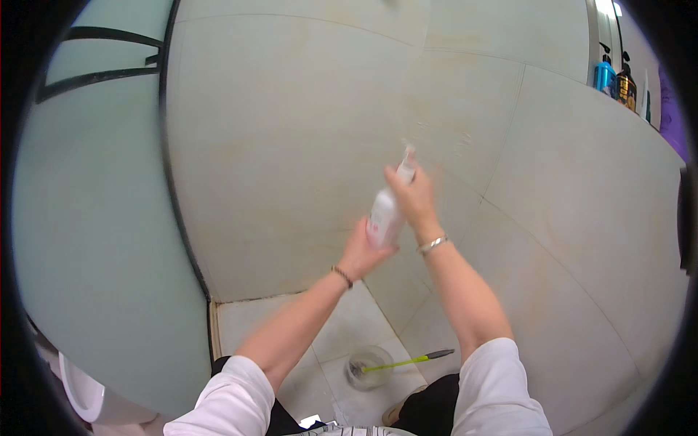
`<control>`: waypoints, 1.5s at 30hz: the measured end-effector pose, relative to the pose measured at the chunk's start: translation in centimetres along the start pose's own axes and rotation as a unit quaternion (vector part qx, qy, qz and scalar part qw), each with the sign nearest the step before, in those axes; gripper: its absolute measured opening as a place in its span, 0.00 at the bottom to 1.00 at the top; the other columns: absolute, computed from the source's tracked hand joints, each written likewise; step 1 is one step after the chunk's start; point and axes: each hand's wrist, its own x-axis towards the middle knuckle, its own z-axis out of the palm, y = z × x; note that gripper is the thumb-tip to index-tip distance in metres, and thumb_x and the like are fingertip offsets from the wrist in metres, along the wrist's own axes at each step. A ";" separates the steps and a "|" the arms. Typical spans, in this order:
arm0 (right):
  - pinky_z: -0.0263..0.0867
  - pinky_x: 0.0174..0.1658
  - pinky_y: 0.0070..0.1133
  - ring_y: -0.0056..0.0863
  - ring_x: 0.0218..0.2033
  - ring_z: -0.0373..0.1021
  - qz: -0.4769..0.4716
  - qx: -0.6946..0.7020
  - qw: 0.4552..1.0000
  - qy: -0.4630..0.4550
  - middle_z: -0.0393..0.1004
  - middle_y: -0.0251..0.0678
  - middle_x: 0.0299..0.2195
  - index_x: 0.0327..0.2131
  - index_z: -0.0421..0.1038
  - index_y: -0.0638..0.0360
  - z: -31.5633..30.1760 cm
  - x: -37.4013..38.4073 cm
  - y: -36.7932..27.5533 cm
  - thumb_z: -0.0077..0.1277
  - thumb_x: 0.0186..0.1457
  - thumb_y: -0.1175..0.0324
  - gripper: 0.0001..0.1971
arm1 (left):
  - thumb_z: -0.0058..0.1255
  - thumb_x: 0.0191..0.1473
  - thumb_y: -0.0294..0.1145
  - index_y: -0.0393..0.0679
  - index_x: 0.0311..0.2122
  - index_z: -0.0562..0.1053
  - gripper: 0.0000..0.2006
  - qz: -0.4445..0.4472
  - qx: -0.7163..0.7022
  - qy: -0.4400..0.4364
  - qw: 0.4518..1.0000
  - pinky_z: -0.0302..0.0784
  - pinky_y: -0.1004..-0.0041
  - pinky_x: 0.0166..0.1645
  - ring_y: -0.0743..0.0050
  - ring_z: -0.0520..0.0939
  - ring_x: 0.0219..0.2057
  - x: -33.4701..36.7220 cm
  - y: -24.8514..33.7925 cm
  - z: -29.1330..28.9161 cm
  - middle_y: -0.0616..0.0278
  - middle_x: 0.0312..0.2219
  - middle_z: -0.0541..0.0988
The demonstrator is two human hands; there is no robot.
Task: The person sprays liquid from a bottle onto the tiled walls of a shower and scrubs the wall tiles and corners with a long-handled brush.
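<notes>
Both of my hands are on a white spray bottle (382, 215) with a little pink marking, held tilted in front of the tiled wall (291, 145). My left hand (363, 251) is wrapped around its lower end. Higher up, my right hand (416, 195) grips the neck and trigger head, its fingers slightly blurred. The nozzle points up at the wall, where small wet-looking marks (465, 142) show. A dark beaded bracelet is on my left wrist, a silver one on my right.
Below on the floor tiles (331, 334), a clear tub (363, 381) holds a brush with a green handle (407, 361). A frosted glass door (94, 196) with black handles stands left. Pump bottles (605, 76) line a ledge at upper right. A white toilet (94, 396) sits lower left.
</notes>
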 end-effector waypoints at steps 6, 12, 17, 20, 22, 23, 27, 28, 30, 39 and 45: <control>0.66 0.35 0.24 0.23 0.30 0.70 0.013 -0.018 0.998 -0.052 0.73 0.38 0.27 0.37 0.68 0.66 3.7 -5.4 0.0 0.59 0.46 0.58 0.21 | 0.62 0.42 0.34 0.35 0.51 0.56 0.35 -0.039 0.024 0.059 0.997 0.72 0.69 0.46 0.68 0.72 0.43 -6.1 -2.1 -0.8 0.55 0.42 0.69; 0.66 0.35 0.23 0.22 0.30 0.70 -0.008 0.063 0.995 -0.077 0.73 0.37 0.31 0.38 0.67 0.65 6.8 -4.4 -3.9 0.58 0.47 0.62 0.19 | 0.63 0.40 0.34 0.34 0.53 0.54 0.38 -0.015 0.078 0.135 0.988 0.69 0.64 0.50 0.59 0.72 0.46 -6.3 0.8 -4.6 0.49 0.46 0.68; 0.66 0.36 0.23 0.22 0.31 0.69 -0.032 0.076 0.984 -0.156 0.72 0.35 0.31 0.39 0.66 0.65 11.4 -4.8 -7.3 0.58 0.47 0.65 0.18 | 0.63 0.40 0.31 0.35 0.55 0.53 0.39 -0.038 0.037 0.211 0.976 0.66 0.64 0.52 0.58 0.69 0.49 -8.4 1.8 -8.2 0.49 0.47 0.65; 0.66 0.35 0.23 0.23 0.30 0.69 -0.081 0.188 0.968 -0.148 0.72 0.34 0.30 0.38 0.66 0.64 15.4 -3.5 -9.6 0.58 0.47 0.64 0.18 | 0.62 0.39 0.29 0.35 0.55 0.52 0.40 0.035 0.106 0.287 0.951 0.65 0.64 0.53 0.58 0.68 0.49 -7.7 3.7 -13.0 0.49 0.48 0.64; 0.66 0.35 0.23 0.23 0.30 0.69 -0.095 0.248 0.954 -0.138 0.72 0.34 0.30 0.38 0.67 0.64 17.0 -3.2 -11.5 0.58 0.46 0.63 0.18 | 0.62 0.39 0.28 0.36 0.55 0.52 0.40 0.087 0.137 0.323 0.932 0.65 0.64 0.53 0.58 0.68 0.49 -8.7 5.3 -14.8 0.50 0.48 0.64; 0.66 0.34 0.23 0.24 0.30 0.69 -0.076 0.243 0.951 -0.176 0.72 0.36 0.30 0.38 0.66 0.64 17.2 -2.9 -12.1 0.58 0.46 0.62 0.19 | 0.61 0.41 0.28 0.36 0.55 0.53 0.37 0.087 0.195 0.343 0.915 0.67 0.66 0.50 0.62 0.69 0.48 -8.9 6.4 -14.9 0.51 0.47 0.65; 0.67 0.35 0.25 0.29 0.31 0.70 -0.034 0.125 0.943 -0.307 0.73 0.42 0.31 0.39 0.67 0.65 19.2 -4.9 -9.9 0.58 0.47 0.60 0.20 | 0.60 0.42 0.30 0.37 0.53 0.53 0.35 -0.024 0.177 0.317 0.932 0.69 0.66 0.48 0.65 0.70 0.46 -12.2 4.6 -14.4 0.51 0.46 0.67; 0.66 0.36 0.24 0.25 0.31 0.69 -0.024 0.113 0.943 -0.312 0.73 0.39 0.31 0.38 0.67 0.64 20.2 -6.6 -8.7 0.57 0.47 0.60 0.19 | 0.60 0.42 0.30 0.37 0.53 0.52 0.36 -0.028 0.182 0.319 0.930 0.69 0.65 0.48 0.64 0.71 0.46 -13.8 3.0 -14.2 0.51 0.45 0.67; 0.66 0.38 0.23 0.21 0.31 0.68 -0.012 0.099 0.942 -0.320 0.73 0.35 0.30 0.36 0.68 0.64 21.4 -10.3 -5.3 0.56 0.47 0.59 0.19 | 0.60 0.42 0.31 0.37 0.53 0.51 0.37 -0.033 0.184 0.323 0.928 0.69 0.65 0.48 0.63 0.71 0.45 -16.6 0.0 -13.2 0.51 0.45 0.67; 0.66 0.38 0.25 0.25 0.32 0.70 0.043 0.123 0.936 -0.326 0.73 0.35 0.30 0.38 0.68 0.63 20.2 -14.7 -4.0 0.56 0.48 0.60 0.18 | 0.62 0.40 0.30 0.32 0.56 0.48 0.42 -0.124 0.098 0.329 0.931 0.64 0.63 0.53 0.54 0.67 0.50 -19.5 -4.0 -10.3 0.47 0.48 0.62; 0.66 0.37 0.26 0.31 0.33 0.72 0.072 -0.007 0.907 -0.415 0.75 0.40 0.32 0.36 0.68 0.62 22.4 -18.7 -0.4 0.55 0.48 0.62 0.16 | 0.62 0.38 0.28 0.32 0.55 0.47 0.43 -0.171 0.061 0.358 0.916 0.64 0.63 0.54 0.54 0.67 0.50 -22.5 -8.3 -8.6 0.46 0.48 0.62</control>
